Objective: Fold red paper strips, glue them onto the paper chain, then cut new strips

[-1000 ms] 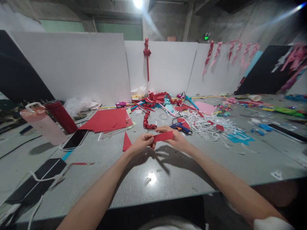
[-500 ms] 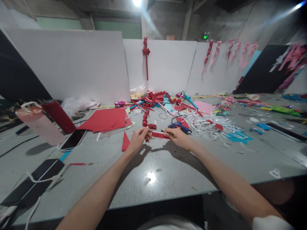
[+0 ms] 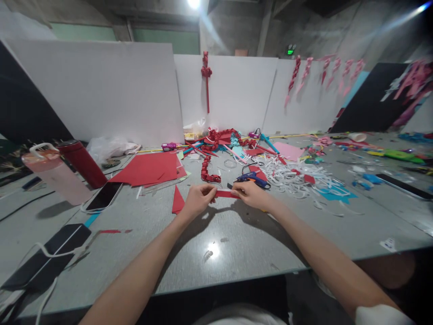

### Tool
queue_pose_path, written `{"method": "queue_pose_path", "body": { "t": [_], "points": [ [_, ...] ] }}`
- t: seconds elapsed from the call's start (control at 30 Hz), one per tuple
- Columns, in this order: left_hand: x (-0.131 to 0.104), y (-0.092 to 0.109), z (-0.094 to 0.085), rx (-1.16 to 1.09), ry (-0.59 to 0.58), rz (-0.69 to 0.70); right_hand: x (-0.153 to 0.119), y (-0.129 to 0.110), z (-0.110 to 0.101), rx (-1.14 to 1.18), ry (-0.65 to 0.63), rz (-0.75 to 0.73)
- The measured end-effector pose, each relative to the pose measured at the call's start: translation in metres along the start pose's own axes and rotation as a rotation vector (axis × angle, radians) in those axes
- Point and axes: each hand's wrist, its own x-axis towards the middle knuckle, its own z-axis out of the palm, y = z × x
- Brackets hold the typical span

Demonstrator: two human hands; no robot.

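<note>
A short strip of red paper (image 3: 224, 194) with a whitish upper edge stretches level between my two hands. My left hand (image 3: 202, 197) pinches its left end, fingers closed. At the other end, my right hand (image 3: 248, 193) grips the strip between thumb and fingers. Just beyond my left hand lies a red folded paper chain (image 3: 206, 171), curving toward the strip. A blue hot glue gun (image 3: 257, 179) rests on the table behind my right hand. Left of my left wrist is a red paper triangle (image 3: 177, 201).
Red paper sheets (image 3: 149, 168) lie at left, near a phone (image 3: 104, 197), a pink bottle (image 3: 61, 176) and a red tumbler (image 3: 83, 163). A black power strip (image 3: 50, 257) sits front left. White paper strips (image 3: 294, 174) are heaped at right. White boards (image 3: 226, 90) stand behind.
My left hand has shifted slightly right along the strip, and less of the strip shows between my hands. My right hand stays almost in place.
</note>
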Motion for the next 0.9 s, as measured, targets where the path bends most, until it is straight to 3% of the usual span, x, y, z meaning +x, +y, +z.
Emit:
{"method": "queue_pose_path", "body": {
  "t": [0.23,0.5,0.7,0.9],
  "points": [
    [-0.004,0.004,0.006,-0.031,-0.005,0.006,0.003,-0.028,0.014,0.151,0.118,0.002],
    [-0.007,0.008,0.011,-0.051,-0.042,-0.016,0.004,-0.021,0.016,0.046,0.167,-0.025],
    [-0.007,0.004,0.014,-0.057,0.030,-0.018,0.001,-0.033,0.023,-0.090,0.476,-0.179],
    [-0.008,0.003,0.014,-0.013,0.037,0.043,-0.001,-0.035,0.033,-0.080,0.412,-0.173]
  ]
}}
